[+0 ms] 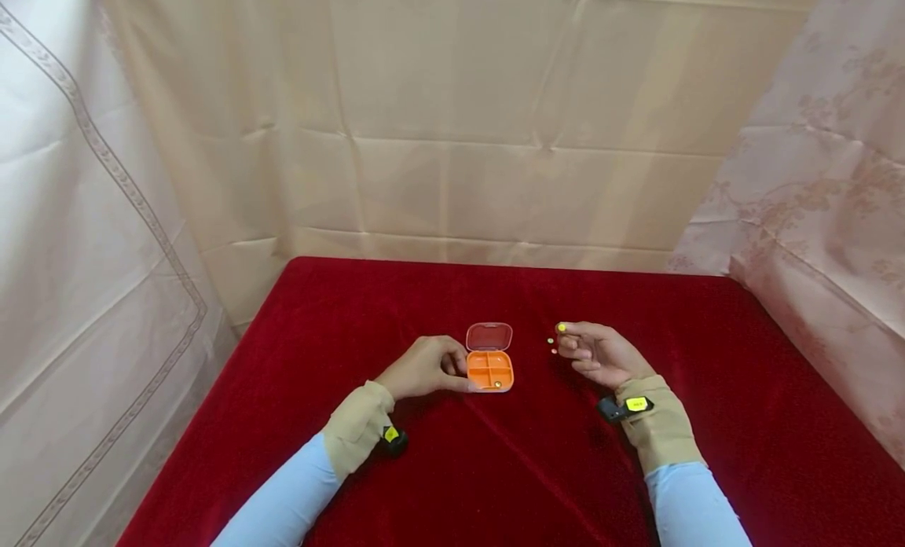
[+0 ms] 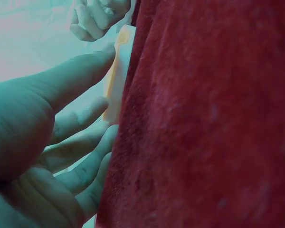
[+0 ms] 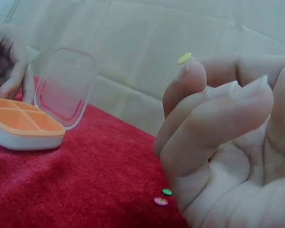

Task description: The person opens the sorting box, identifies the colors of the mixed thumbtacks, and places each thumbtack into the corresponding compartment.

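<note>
My left hand grips the left side of a small pill box, thumb at its front and fingers behind. The box has an orange divided tray, and its clear lid stands open at the back. One yellowish thumbtack lies in the front right compartment. To the right of the box, my right hand holds a yellow thumbtack up at its fingertips, above the table. Beside that hand, a green thumbtack and a pink thumbtack lie on the cloth.
Dark red velvet cloth covers the table. A beige curtain hangs behind its back edge, with pale patterned cloths at the sides. Each wrist wears a beige band with a small black camera.
</note>
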`<state>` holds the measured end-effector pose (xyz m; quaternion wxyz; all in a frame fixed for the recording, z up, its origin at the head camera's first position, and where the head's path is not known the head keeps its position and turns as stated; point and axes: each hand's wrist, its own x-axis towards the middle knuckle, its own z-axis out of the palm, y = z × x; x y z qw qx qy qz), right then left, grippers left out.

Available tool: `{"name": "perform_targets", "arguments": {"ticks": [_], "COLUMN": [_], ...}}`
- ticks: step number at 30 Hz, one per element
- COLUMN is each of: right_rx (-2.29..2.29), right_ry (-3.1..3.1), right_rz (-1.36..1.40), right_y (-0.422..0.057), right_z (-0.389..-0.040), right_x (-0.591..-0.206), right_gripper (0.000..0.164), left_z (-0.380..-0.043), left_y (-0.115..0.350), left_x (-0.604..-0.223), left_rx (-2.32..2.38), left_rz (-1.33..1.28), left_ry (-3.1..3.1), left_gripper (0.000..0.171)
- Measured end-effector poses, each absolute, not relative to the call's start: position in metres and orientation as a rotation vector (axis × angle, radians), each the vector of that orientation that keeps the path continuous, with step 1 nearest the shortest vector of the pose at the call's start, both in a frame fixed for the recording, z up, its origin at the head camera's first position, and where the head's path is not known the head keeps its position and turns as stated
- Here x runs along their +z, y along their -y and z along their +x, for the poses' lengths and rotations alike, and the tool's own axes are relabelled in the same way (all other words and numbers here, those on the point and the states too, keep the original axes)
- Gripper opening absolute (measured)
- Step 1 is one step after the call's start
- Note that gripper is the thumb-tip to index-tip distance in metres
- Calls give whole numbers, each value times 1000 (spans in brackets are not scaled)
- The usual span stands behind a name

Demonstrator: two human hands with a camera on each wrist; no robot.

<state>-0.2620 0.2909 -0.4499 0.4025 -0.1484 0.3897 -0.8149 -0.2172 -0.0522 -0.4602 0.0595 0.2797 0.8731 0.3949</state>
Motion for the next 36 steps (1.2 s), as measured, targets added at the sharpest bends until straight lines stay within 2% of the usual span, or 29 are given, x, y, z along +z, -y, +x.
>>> {"name": "perform_targets", "arguments": {"ticks": [3,11,22,29,36], "right_rx": [-2040,-2018,-1979,-2011,-1982], "right_ry": [-991,-941,-854,-925,-1181], "right_rz": [-381,-482,-622,-579,-492], "right_y": [-289,-289,-284,-282,-279], "right_z": [-262,-260,-260,-259,-259], "right_x": [-450,-451,-454,-452,-450], "right_gripper": [45,52,42,46,43], "left_z": [-215,-217,-218,-217,-217], "left_y": [51,51,53,54,54], "left_x": [-460,-458,-465,-466,-463], "left_rx": [1205,1185,1204,1220,1205], "left_rz": [823,831,824,828,817], "left_ry": [-2645,-2654,-2645,-2640,-2640], "left_gripper": [35,31,30,30,30]}}
